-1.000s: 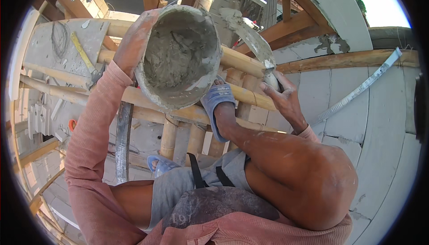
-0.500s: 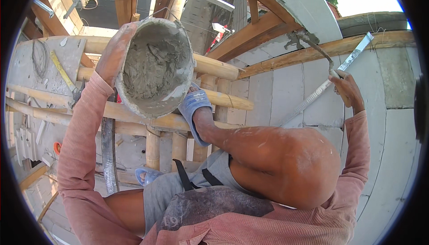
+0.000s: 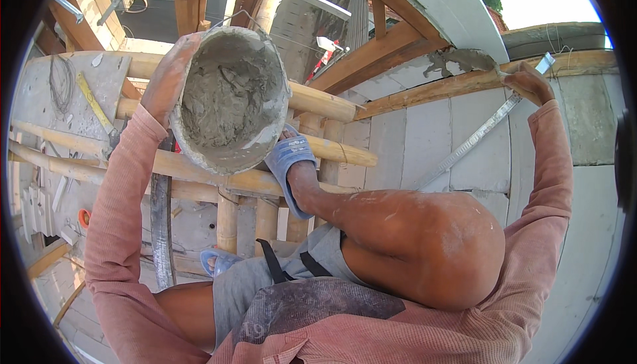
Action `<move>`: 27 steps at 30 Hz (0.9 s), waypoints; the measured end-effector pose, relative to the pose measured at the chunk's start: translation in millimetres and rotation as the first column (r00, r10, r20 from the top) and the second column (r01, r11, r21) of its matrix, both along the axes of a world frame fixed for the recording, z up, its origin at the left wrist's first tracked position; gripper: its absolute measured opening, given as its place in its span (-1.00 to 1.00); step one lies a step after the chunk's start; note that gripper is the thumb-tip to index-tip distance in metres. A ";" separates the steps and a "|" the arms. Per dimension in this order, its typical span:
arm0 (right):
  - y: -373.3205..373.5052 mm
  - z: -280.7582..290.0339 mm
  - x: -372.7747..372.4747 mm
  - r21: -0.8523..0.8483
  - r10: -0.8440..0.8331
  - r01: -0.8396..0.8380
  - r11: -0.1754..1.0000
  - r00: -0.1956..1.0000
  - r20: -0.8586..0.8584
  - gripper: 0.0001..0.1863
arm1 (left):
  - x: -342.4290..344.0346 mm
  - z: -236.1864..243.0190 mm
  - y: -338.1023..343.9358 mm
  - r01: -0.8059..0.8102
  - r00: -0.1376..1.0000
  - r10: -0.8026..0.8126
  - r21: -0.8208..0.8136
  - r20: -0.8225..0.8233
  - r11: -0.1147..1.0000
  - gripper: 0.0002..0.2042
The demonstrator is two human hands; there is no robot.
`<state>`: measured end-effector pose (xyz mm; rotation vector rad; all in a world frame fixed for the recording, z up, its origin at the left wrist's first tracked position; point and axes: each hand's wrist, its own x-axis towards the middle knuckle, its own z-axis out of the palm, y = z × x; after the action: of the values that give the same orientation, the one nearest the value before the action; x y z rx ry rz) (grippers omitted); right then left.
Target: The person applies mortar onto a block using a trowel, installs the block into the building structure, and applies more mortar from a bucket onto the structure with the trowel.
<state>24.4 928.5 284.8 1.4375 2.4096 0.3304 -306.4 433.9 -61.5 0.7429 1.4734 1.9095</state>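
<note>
My left hand grips the left side of a grey, mortar-crusted bucket with a wire handle and wet grey mortar inside. Up at the right, my right hand is closed on the handle of a trowel, whose blade lies over a dark mortar patch along the lower edge of a white board above a wooden pole. My right foot in a blue slide sandal rests on bamboo poles just right of the bucket.
Bamboo scaffold poles cross beneath me. A pale block wall with a long metal bar fills the right. A yellow-handled tool and coiled wire lie on a board at left. Timber framing rises ahead; a lower level shows below.
My right hand has moved right and upward with the trowel, its blade now on the patch at the board's edge. In the view, the bucket has shifted leftward since a second ago.
</note>
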 end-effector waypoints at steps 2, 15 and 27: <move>7.4 10.3 -9.9 -0.026 -0.004 0.003 1.000 0.998 -0.056 -0.65 | 0.3 0.6 0.4 0.001 0.995 -0.003 0.018 0.099 1.000 -0.58; -26.4 21.0 -9.6 0.026 0.195 -0.197 0.980 0.977 0.087 -0.68 | -2.0 -4.3 -2.7 -0.020 0.997 0.019 -0.005 -0.079 1.000 -0.57; -61.8 27.8 18.7 -0.002 0.261 -0.261 0.965 0.965 -0.018 -0.70 | -2.8 0.2 -5.3 -0.017 0.999 0.016 -0.027 -0.041 0.999 -0.59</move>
<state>43.0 866.7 312.6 1.1233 2.6157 0.3736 -309.2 428.7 -61.3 0.7633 1.5314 1.8929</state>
